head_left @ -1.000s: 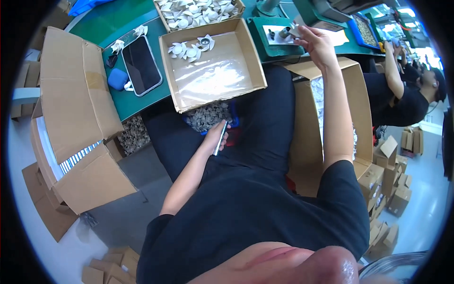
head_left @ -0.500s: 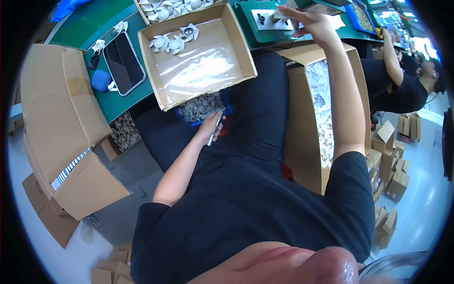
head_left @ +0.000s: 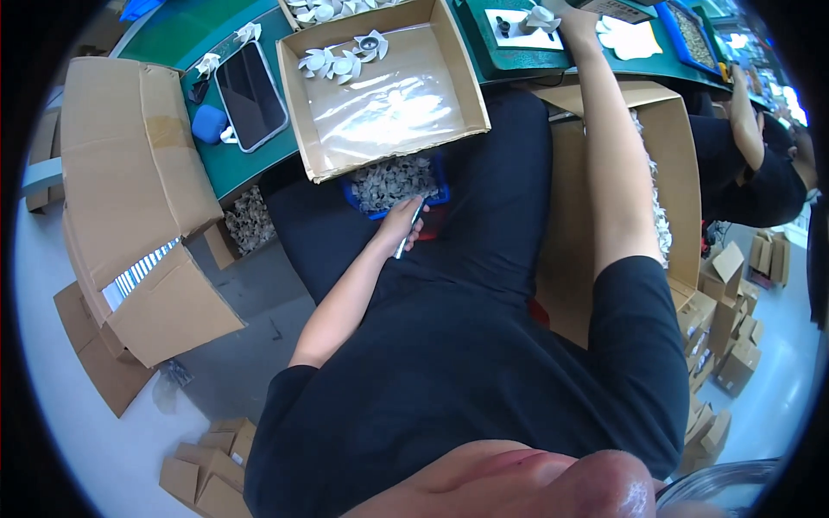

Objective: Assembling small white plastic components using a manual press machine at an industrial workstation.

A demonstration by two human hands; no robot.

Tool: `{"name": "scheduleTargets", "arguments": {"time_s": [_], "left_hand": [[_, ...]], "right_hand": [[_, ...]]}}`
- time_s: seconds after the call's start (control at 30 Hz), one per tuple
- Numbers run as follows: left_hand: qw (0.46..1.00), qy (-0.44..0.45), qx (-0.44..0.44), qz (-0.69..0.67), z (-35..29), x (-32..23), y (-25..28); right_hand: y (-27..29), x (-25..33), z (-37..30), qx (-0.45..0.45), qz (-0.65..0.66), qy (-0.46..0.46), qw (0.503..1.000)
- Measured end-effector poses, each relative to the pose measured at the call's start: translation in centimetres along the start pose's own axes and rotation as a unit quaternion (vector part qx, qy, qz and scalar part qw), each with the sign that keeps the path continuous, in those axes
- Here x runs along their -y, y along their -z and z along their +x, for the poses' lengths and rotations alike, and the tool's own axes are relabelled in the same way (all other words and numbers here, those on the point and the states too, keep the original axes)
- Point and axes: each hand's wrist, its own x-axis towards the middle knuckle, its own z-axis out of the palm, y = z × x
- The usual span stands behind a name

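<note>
My left hand (head_left: 397,228) is closed around a slim silver tool (head_left: 401,248), held over my lap just in front of a blue bin (head_left: 352,197) of small grey-white parts (head_left: 393,183). The tool's exact kind is unclear. My right arm stretches to the far side of the bench, where my right hand (head_left: 577,19) is beside a white bladed fan wheel (head_left: 541,19). That wheel sits on the white plate (head_left: 518,39) of a green fixture (head_left: 485,62). The fingers of this hand are mostly hidden at the top edge, next to a machine head (head_left: 626,10).
An open carton (head_left: 332,160) with several fan wheels (head_left: 344,66) and clear film rests at the bench edge. Left of it lie a phone (head_left: 250,95) and a blue case (head_left: 209,124). Tall cartons (head_left: 566,198) flank me. A co-worker (head_left: 764,164) sits at the right.
My right hand has moved farther in toward the machine head, and a fan wheel now shows on the white plate. The left hand keeps its tool. The whole view has shifted slightly.
</note>
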Motion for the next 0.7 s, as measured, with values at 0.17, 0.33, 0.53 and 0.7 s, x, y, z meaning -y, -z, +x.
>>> {"name": "scheduleTargets", "arguments": {"time_s": [0.17, 0.33, 0.53, 0.7], "left_hand": [[1.000, 0.003, -0.009, -0.005, -0.1, 0.0, 0.1], [1.000, -0.014, 0.000, -0.016, 0.0, 0.7, 0.1], [0.999, -0.031, 0.015, 0.022, 0.3, 1.2, -0.1], [0.999, -0.032, -0.003, 0.001, 0.5, 0.9, -0.2]], "right_hand": [[2.1, 3.1, -1.4, 0.025, -0.055, 0.063, 0.996], [4.1, 4.1, -8.0, 0.109, 0.470, 0.250, 0.839], [3.9, 7.8, -12.2, -0.017, 0.254, 0.256, 0.932], [0.8, 7.8, -14.6, -0.198, 0.260, 0.250, 0.911]]}}
